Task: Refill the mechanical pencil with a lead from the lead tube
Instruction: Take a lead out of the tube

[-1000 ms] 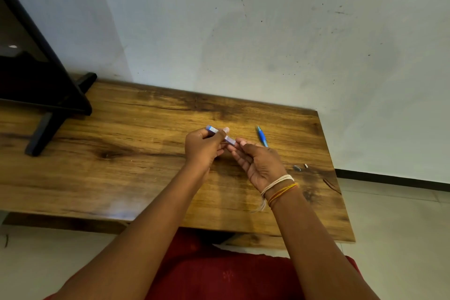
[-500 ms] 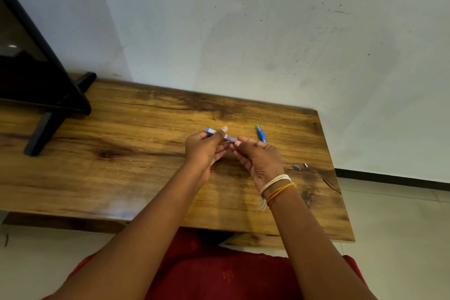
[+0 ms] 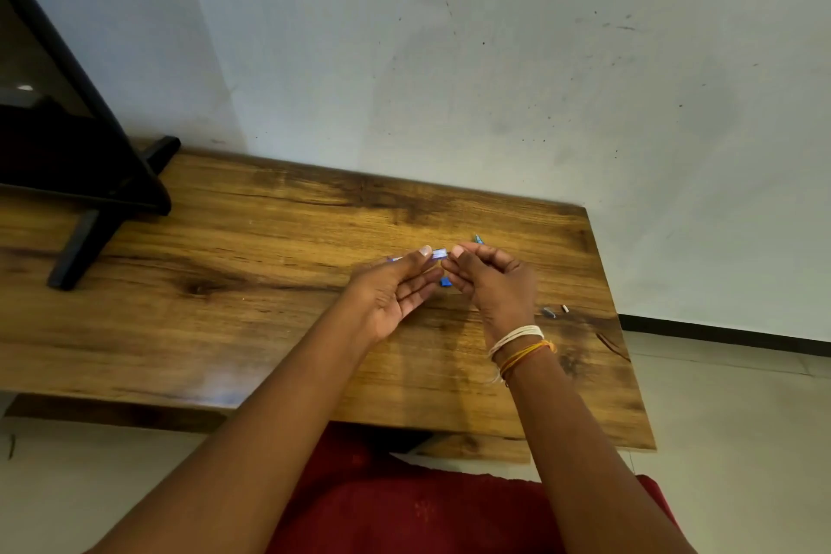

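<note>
- Left hand (image 3: pixel 390 293): palm turned up, fingers stretched out and nearly straight. The lead tube (image 3: pixel 438 253) is pinched between thumb and forefinger, with the clear end jutting out past the thumbnail toward the other hand. A sliver of blue shows behind the forefinger on the far side.
- Right hand (image 3: pixel 494 279): fingers curled inward, thumb and forefinger tips drawn together just beside the open end of the tube. Whether they grip a lead cannot be told; anything between them is too thin to see.
- A small blue cap (image 3: pixel 445 282) lies below the two sets of fingertips, between the hands, apparently on the wooden table (image 3: pixel 252 283).
- Pencil (image 3: pixel 478 238): only its tip shows, beyond the right knuckles, resting on the table and not touched by either hand.
- Two small loose parts (image 3: pixel 556 311) lie on the table to the outer side of the right wrist, well apart from the fingers.
- Thread bands (image 3: pixel 517 342) circle the right wrist.
</note>
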